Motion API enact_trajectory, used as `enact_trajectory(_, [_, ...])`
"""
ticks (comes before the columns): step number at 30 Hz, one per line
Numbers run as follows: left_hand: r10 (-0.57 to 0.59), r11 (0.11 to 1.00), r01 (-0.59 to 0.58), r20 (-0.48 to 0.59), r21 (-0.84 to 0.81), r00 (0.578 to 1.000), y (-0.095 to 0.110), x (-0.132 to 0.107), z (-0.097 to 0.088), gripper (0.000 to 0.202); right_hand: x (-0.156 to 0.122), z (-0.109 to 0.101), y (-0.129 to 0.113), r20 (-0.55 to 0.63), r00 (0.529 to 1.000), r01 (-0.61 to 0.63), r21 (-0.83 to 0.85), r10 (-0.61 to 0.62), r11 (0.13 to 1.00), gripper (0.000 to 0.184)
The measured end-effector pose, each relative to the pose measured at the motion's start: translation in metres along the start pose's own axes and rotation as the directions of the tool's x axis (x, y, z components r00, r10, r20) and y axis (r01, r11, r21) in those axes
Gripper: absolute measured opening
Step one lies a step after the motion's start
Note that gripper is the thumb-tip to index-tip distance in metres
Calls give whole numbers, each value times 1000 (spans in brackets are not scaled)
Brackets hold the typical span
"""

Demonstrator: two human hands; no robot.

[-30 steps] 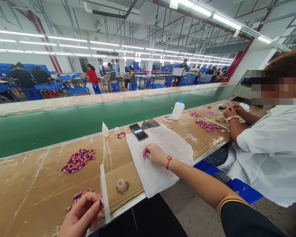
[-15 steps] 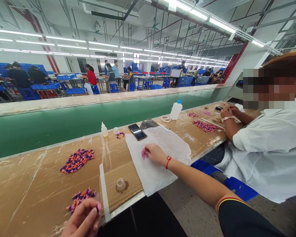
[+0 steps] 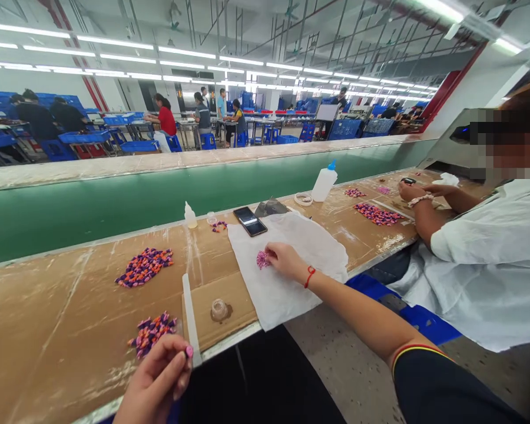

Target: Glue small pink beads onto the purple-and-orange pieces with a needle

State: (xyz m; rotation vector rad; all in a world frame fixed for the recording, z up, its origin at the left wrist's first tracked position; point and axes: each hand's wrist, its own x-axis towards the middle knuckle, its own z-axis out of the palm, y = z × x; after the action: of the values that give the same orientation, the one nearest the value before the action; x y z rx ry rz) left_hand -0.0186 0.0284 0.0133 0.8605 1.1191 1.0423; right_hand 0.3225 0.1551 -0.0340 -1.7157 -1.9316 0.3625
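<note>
My left hand [image 3: 161, 374] is closed, pinching a small pink-and-dark piece [image 3: 188, 351] between thumb and finger near the bench's front edge. Just behind it lies a pile of pink, purple and orange pieces [image 3: 152, 333]; a second pile [image 3: 145, 267] sits farther back. My right hand [image 3: 285, 259], with a red string bracelet on the wrist, reaches over a white cloth [image 3: 309, 300]. Its fingertips are together at a little heap of tiny pink parts [image 3: 262, 259]; what they grip, if anything, is too small to see.
A phone [image 3: 249, 221], a small dropper bottle [image 3: 189, 215] and a large bottle with blue cap [image 3: 324, 181] stand along the back. A small clear cup [image 3: 219, 310] sits on cardboard beside a white strip [image 3: 191, 318]. At the right, a co-worker in white [image 3: 481, 235] handles a dark object.
The camera view has tilted down and shifted slightly left. My left hand still pinches its piece, and my right hand stays at the pink heap.
</note>
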Motion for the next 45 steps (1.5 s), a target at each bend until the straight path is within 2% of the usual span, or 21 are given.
enact_trajectory(5, [-6, 999, 6, 1, -47, 1000, 1, -3, 5, 47, -4, -3, 15, 20, 997, -74, 271, 71, 960, 15])
enact_trajectory(12, [-28, 998, 30, 41, -49, 999, 4, -4, 13, 42, -11, -7, 22, 91, 982, -187, 579, 165, 794, 40])
enact_trajectory(16, [-23, 998, 24, 16, -62, 1000, 3, -4, 20, 40, -19, -14, 7, 163, 974, -227, 708, 158, 669, 46])
enact_trajectory(23, [-34, 999, 33, 104, 10, 994, 0, 6, 24, 36, -36, -29, -22, 252, 965, -256, 833, 77, 490, 45])
enact_trajectory(27, [-16, 997, 5, 125, 81, 992, 2, 10, 33, 33, -45, -35, -37, 207, 978, -200, 871, 35, 449, 44])
enact_trajectory(30, [85, 959, -127, 171, 252, 982, 6, 14, 52, 25, -58, -43, -60, 100, 994, -68, 867, -38, 493, 40])
enact_trajectory(33, [277, 844, -360, 251, 398, 927, 15, 17, 78, 17, -75, -55, -87, 6, 984, 100, 807, -177, 582, 31])
enact_trajectory(35, [400, 739, -504, 312, 447, 862, 22, 18, 93, 14, -84, -62, -102, -26, 969, 177, 767, -246, 616, 27])
enact_trajectory(37, [478, 647, -602, 366, 468, 799, 26, 17, 101, 13, -91, -67, -112, -62, 954, 244, 730, -294, 638, 21])
enact_trajectory(39, [517, 586, -654, 400, 479, 757, 28, 13, 105, 12, -94, -68, -116, -97, 939, 303, 684, -329, 664, 16])
enact_trajectory(45, [598, 436, -718, 422, 543, 682, 27, 2, 104, 12, -99, -68, -120, -145, 912, 398, 542, -384, 740, 15])
